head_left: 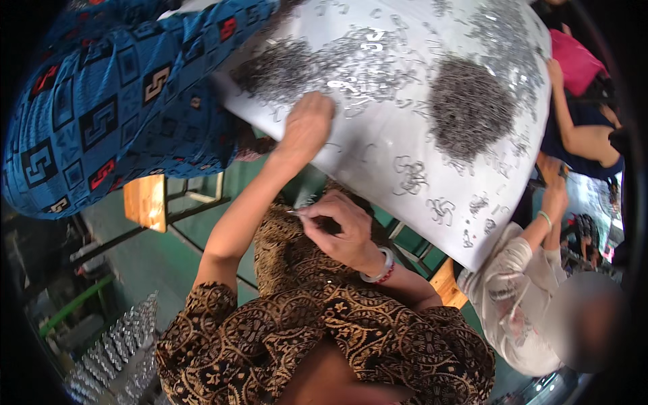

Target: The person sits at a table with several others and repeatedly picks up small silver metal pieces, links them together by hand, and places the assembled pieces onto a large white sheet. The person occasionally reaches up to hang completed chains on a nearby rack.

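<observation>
My left hand (310, 126) reaches over the near left edge of the white table, its fingers curled down beside a heap of small bent metal hooks (275, 67). What those fingers hold, if anything, is hidden. Closer to me, above my lap and just off the table's edge, my right hand (342, 225) pinches a small shiny metal piece (295, 212) between thumb and fingers. Its exact shape is too small to make out. A beaded bracelet in white and red (382, 266) circles my right wrist.
The white tabletop (378, 162) bears a dense dark pile of wire pieces (470, 106) and scattered curled hooks (412, 174). A person in a blue patterned garment (128, 101) is close at left; another in a pale top (520, 304) sits at right. A wooden stool (145, 202) stands below left.
</observation>
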`<action>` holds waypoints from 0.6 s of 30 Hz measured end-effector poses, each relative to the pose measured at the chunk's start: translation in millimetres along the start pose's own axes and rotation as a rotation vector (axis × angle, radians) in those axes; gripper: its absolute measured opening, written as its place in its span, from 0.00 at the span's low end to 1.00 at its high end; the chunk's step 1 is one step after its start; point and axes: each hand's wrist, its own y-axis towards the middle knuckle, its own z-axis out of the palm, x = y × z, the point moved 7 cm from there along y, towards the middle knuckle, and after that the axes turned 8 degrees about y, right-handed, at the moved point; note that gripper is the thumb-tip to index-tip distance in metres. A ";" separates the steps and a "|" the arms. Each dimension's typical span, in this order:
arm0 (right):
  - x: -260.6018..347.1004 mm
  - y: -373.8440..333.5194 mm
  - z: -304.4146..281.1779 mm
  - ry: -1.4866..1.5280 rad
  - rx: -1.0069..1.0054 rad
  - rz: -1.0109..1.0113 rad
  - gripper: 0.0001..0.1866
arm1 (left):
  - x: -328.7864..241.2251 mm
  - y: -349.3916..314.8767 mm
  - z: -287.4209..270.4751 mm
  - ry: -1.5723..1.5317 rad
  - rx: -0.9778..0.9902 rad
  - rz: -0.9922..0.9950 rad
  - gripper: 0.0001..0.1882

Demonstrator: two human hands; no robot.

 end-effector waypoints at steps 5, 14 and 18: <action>14.9 7.4 -9.8 -0.046 -0.042 -0.023 0.12 | -11.0 -12.9 -37.6 -0.469 0.054 -0.422 0.03; -0.6 5.2 -11.1 0.240 -0.235 0.148 0.11 | -38.5 -89.8 -120.6 -1.089 -0.166 -0.421 0.07; 0.4 3.4 -11.9 0.214 -0.259 0.212 0.11 | -58.7 -93.6 -140.2 -0.652 -0.254 -0.168 0.06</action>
